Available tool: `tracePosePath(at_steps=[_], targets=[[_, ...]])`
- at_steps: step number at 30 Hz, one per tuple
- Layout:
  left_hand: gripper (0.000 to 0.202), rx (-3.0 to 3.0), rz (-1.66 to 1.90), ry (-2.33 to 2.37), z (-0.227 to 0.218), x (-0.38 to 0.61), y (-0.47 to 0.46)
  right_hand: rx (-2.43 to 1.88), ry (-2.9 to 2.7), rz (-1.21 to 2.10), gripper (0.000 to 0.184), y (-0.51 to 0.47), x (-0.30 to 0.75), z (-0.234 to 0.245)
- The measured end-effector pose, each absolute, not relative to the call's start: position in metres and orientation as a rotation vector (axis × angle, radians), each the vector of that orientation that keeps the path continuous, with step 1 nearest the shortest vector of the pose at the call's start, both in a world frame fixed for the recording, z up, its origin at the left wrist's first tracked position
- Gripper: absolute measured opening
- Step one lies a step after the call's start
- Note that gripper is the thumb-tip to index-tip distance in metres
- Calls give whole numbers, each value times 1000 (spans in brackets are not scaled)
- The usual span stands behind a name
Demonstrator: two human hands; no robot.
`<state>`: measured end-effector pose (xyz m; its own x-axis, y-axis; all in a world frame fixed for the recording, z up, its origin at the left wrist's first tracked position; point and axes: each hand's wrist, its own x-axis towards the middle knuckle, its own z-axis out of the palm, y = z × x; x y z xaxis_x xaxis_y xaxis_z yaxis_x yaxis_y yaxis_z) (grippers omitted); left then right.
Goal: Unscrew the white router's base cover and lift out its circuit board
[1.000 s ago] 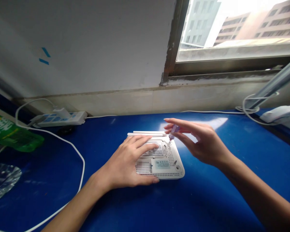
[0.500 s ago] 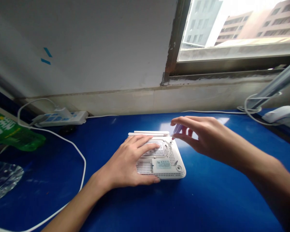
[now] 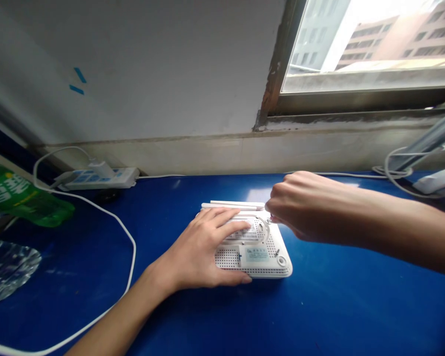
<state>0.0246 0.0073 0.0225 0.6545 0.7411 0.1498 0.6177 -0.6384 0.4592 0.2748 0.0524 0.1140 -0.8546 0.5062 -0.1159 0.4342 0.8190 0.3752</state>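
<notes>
A white router (image 3: pixel 257 254) lies upside down on the blue table, its labelled, perforated underside facing up and its antennas (image 3: pixel 233 205) folded along the back edge. My left hand (image 3: pixel 207 247) rests over the router's left part with fingers spread flat and the thumb along the front edge. At the back right corner, beside a round foot, my right hand (image 3: pixel 304 205) is closed, knuckles up. Whatever its fingers hold is hidden behind the hand. A small dark screw-like piece (image 3: pixel 277 252) lies on the casing near the front right foot (image 3: pixel 281 260).
To the left are a green bottle (image 3: pixel 25 198), a clear plastic bottle (image 3: pixel 11 269) and a white cable (image 3: pixel 131 252) curving across the table. A power strip (image 3: pixel 104 179) sits by the wall. A metal pole (image 3: pixel 426 143) wrapped with cable stands at the far right, beside a white object (image 3: pixel 439 182).
My right hand has turned over at the router's back right corner, from thumb and fingers pinching a translucent bluish thing to closed with knuckles up. The left hand keeps its place on the router.
</notes>
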Motion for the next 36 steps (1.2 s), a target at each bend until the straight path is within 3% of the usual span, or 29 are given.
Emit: tracePosePath(at_steps=[9, 14, 19, 24, 36], targets=[[88, 2530, 486, 1055, 20, 23, 7, 1414, 2393, 201, 20, 54, 254, 117], [87, 2530, 492, 1051, 21, 23, 7, 1338, 2400, 169, 28, 63, 253, 117], [88, 2528, 480, 1046, 22, 24, 8, 1133, 2509, 23, 5, 68, 251, 123], [89, 2516, 478, 1042, 21, 23, 9, 963, 2505, 32, 18, 63, 243, 134], [91, 2514, 459, 1065, 20, 24, 7, 1266, 2540, 104, 16, 54, 243, 113]])
